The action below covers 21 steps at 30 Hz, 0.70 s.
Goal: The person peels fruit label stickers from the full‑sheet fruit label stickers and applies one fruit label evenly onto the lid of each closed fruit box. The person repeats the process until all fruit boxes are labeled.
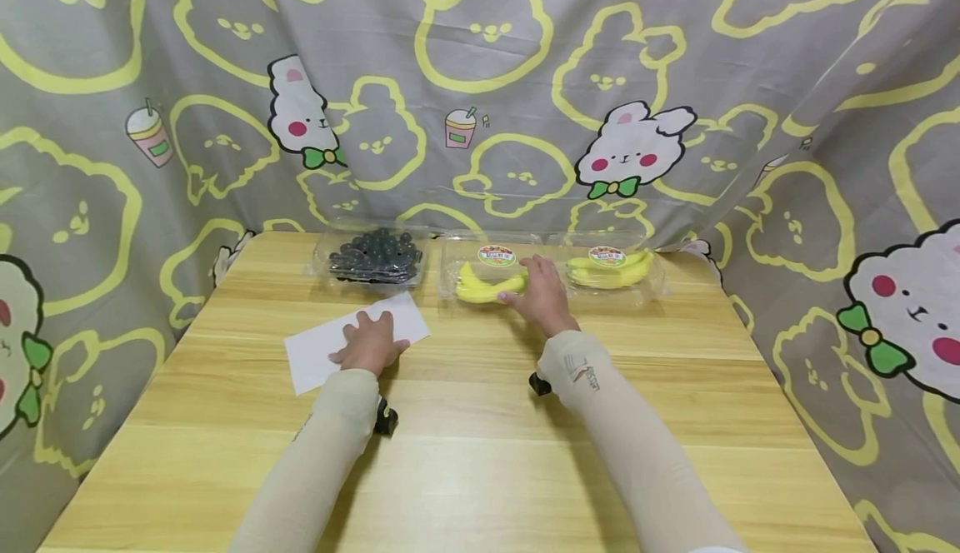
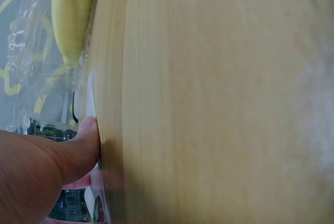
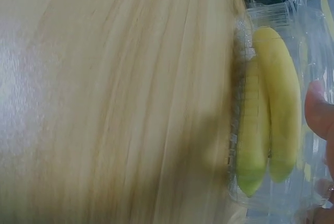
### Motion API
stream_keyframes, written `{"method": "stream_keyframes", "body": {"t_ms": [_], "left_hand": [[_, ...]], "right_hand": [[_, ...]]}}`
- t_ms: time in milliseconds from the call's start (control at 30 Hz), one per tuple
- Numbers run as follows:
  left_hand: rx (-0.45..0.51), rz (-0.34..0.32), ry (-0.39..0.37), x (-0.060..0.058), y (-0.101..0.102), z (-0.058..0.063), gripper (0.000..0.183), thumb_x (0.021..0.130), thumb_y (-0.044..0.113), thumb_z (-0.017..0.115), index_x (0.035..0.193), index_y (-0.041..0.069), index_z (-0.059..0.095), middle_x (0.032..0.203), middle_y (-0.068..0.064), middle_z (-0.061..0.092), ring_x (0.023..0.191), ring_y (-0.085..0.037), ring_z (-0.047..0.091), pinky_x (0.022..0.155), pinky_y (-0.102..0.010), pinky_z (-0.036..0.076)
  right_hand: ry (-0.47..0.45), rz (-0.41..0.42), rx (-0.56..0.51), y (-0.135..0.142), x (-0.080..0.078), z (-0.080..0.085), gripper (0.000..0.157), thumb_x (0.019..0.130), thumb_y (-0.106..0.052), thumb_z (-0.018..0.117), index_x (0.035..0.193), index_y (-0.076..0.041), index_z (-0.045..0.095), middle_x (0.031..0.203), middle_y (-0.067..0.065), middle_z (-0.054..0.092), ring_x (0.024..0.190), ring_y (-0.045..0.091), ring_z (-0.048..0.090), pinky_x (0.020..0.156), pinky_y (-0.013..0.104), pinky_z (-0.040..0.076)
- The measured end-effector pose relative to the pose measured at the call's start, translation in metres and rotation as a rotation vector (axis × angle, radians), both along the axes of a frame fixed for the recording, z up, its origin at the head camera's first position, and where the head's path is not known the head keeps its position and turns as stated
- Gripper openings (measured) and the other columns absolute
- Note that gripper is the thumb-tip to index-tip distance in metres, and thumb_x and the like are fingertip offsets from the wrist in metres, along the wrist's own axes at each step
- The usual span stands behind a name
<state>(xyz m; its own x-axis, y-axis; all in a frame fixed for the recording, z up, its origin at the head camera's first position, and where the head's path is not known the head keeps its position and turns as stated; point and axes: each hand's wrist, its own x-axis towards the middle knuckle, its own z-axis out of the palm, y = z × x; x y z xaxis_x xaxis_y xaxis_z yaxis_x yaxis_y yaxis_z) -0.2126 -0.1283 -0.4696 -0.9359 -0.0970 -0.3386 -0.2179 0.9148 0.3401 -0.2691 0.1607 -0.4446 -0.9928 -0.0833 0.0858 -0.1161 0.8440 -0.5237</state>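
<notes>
A white sheet of paper [image 1: 318, 353] lies slanted on the table. Across it rests my left hand [image 1: 369, 343] with fingers spread, and in the left wrist view its thumb [image 2: 83, 143] lies along the sheet's edge. A bit of coloured print shows low on the sheet there. My right hand [image 1: 545, 295] touches the right part of the middle clear plastic box, fingers over the lid and thumb toward the front. Inside this box are yellow bananas [image 1: 480, 289], greenish at one end in the right wrist view. A round colourful label [image 1: 497, 256] sits on its lid.
On the left stands a clear box of dark grapes [image 1: 375, 257], no label showing. At the right, another clear box holds bananas [image 1: 611, 274] under a similar round label [image 1: 607, 256]. A patterned curtain [image 1: 487, 120] hangs behind the wooden table [image 1: 465, 470] and along its sides.
</notes>
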Motion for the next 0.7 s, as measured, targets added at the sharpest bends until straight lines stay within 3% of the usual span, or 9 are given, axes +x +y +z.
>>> {"method": "stream_keyframes", "body": {"t_ms": [267, 700], "left_hand": [[-0.002, 0.001, 0.006, 0.0006, -0.0003, -0.0012, 0.065, 0.095, 0.041, 0.062, 0.146, 0.008, 0.038, 0.148, -0.036, 0.015, 0.130, -0.063, 0.013, 0.081, -0.086, 0.018], [0.002, 0.008, 0.019, 0.0022, -0.0005, -0.0004, 0.066, 0.094, 0.041, 0.063, 0.145, 0.008, 0.039, 0.149, -0.034, 0.017, 0.132, -0.061, 0.014, 0.083, -0.086, 0.017]], "right_hand": [[0.021, 0.015, 0.043, -0.0009, 0.0008, -0.0032, 0.080, 0.085, -0.046, 0.072, 0.145, -0.007, 0.037, 0.157, 0.016, 0.021, 0.145, 0.033, 0.014, 0.113, 0.054, 0.016], [0.018, 0.030, 0.018, 0.0006, 0.0043, -0.0026, 0.079, 0.088, -0.046, 0.068, 0.145, -0.003, 0.034, 0.159, 0.018, 0.014, 0.145, 0.037, 0.008, 0.113, 0.057, 0.009]]}}
